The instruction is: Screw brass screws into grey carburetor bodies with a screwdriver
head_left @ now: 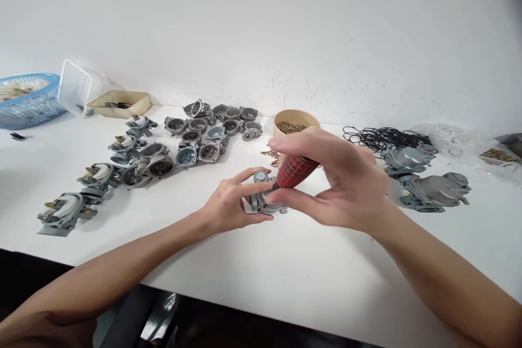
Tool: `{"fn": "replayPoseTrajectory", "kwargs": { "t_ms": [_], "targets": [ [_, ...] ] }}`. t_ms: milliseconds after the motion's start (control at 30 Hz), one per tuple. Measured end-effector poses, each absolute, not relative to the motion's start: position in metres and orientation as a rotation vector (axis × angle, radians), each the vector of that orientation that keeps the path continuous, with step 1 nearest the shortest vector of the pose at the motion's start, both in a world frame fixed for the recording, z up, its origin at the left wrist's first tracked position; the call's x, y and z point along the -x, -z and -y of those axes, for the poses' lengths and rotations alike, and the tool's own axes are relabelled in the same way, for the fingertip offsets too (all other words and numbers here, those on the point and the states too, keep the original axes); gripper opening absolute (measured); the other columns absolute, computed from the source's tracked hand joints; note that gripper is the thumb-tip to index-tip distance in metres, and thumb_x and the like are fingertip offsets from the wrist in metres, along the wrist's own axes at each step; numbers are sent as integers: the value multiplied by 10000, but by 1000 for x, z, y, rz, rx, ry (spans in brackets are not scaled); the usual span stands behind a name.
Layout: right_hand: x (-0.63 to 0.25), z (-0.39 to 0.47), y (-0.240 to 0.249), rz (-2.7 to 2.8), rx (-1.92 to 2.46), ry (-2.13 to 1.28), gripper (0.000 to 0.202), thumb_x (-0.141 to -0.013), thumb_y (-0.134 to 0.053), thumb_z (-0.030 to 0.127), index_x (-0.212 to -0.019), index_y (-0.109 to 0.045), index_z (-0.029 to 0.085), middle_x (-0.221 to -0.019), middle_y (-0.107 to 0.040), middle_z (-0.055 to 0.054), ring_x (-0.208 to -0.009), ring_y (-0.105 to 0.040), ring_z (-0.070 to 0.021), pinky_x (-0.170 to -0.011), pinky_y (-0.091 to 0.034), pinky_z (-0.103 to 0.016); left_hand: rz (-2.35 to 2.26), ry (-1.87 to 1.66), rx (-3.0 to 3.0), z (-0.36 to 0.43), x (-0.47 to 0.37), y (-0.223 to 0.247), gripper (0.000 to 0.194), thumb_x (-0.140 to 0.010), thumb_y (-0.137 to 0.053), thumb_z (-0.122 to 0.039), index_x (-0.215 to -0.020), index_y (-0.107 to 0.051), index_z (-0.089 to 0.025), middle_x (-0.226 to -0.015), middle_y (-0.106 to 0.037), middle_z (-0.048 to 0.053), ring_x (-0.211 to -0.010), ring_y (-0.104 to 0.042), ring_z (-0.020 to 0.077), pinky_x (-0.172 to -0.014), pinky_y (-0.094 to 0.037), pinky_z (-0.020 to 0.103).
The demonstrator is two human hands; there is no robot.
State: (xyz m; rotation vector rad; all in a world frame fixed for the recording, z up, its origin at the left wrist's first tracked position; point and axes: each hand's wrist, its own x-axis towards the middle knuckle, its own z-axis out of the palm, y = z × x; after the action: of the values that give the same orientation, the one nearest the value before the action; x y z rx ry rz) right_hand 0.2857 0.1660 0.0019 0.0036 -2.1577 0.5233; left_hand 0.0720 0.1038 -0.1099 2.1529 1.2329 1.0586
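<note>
A grey metal carburetor-like part rests on the white table near the middle, with my left hand wrapped round its left side. My right hand grips the red and black handle of a screwdriver, tilted down onto the top of the metal part. The handle and fingers hide the tool's tip. Just behind my right hand, small brass screws lie loose beside a round tan tub that holds many more of them.
Several open metal bowls and part bodies stand to the left. Finished-looking metal parts, black rubber rings and plastic bags lie right. A blue basket, clear bin and tan tray sit back left.
</note>
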Motion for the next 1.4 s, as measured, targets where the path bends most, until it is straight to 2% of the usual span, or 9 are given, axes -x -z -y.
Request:
{"fn": "replayPoseTrajectory", "kwargs": {
  "t_ms": [167, 267, 400, 667, 767, 933, 1067, 1200, 1400],
  "targets": [
    [-289, -163, -4, 2225, 128, -818, 559, -984, -596, 113, -1486, -453, 315, -1103, -633, -34, -961, -660, -173, -851, -617, -340, -1222, -1096, -2172, -103, -75, 109, 515, -821, -854, -343, -1306, -705, -258, -1458, -559, 130, -769, -712, 156, -619, -654, 287],
    [-288, -165, -5, 2199, 153, -601, 520, -963, -681, 127, -1429, -488, 256, -985, -612, -12, -806, -626, -124, -764, -588, -298, -1202, -1098, -2162, -103, -76, 109, 460, -835, -840, -329, -1273, -719, -262, -1456, -563, 113, -721, -699, 125, -611, -650, 271],
    [-287, -164, -8, 2284, 50, -796, 565, -983, -563, 89, -1514, -384, 158, -1193, -596, -98, -1078, -632, -185, -899, -609, -349, -1220, -1107, -2187, -104, -76, 114, 497, -824, -847, -375, -1282, -703, -245, -1475, -535, 131, -729, -708, 137, -634, -661, 295],
    [-292, -163, -6, 2235, 85, -413, 431, -965, -707, 144, -1372, -576, 205, -1017, -666, -24, -837, -650, -128, -807, -597, -289, -1220, -1142, -2215, -106, -75, 125, 588, -823, -835, -444, -1371, -626, -413, -1439, -572, 38, -710, -710, 153, -607, -665, 316],
    [-295, -163, -9, 2295, 44, -617, 498, -973, -570, 58, -1445, -534, 212, -1156, -656, -56, -936, -654, -149, -827, -598, -307, -1186, -1186, -2196, -106, -76, 122, 566, -817, -850, -432, -1346, -663, -352, -1476, -547, 80, -688, -700, 135, -612, -660, 304],
    [-294, -165, -11, 2192, 68, -412, 446, -929, -781, 165, -1337, -603, 199, -892, -652, 7, -780, -611, -107, -773, -578, -268, -1212, -1111, -2147, -103, -77, 114, 571, -818, -862, -364, -1355, -678, -301, -1471, -549, 110, -727, -706, 130, -652, -666, 282],
    [-293, -165, -10, 2289, 62, -767, 498, -985, -606, 100, -1459, -504, 210, -1198, -639, -58, -960, -662, -155, -889, -623, -342, -1196, -1115, -2159, -103, -77, 112, 551, -829, -856, -352, -1349, -682, -301, -1459, -553, 116, -652, -667, 94, -612, -658, 278],
    [-291, -165, -10, 2144, 19, -498, 386, -917, -783, 147, -1264, -621, 190, -844, -638, 11, -740, -625, -113, -739, -599, -273, -1182, -1136, -2197, -103, -77, 112, 567, -829, -859, -335, -1363, -672, -310, -1448, -559, 106, -746, -702, 129, -618, -653, 250],
    [-291, -162, -9, 2281, 65, -791, 472, -958, -577, 103, -1399, -503, 255, -1278, -614, -60, -932, -681, -166, -812, -648, -325, -1193, -1103, -2171, -104, -77, 115, 565, -837, -850, -357, -1369, -664, -317, -1458, -554, 104, -686, -673, 105, -634, -655, 279]
  ]
}}
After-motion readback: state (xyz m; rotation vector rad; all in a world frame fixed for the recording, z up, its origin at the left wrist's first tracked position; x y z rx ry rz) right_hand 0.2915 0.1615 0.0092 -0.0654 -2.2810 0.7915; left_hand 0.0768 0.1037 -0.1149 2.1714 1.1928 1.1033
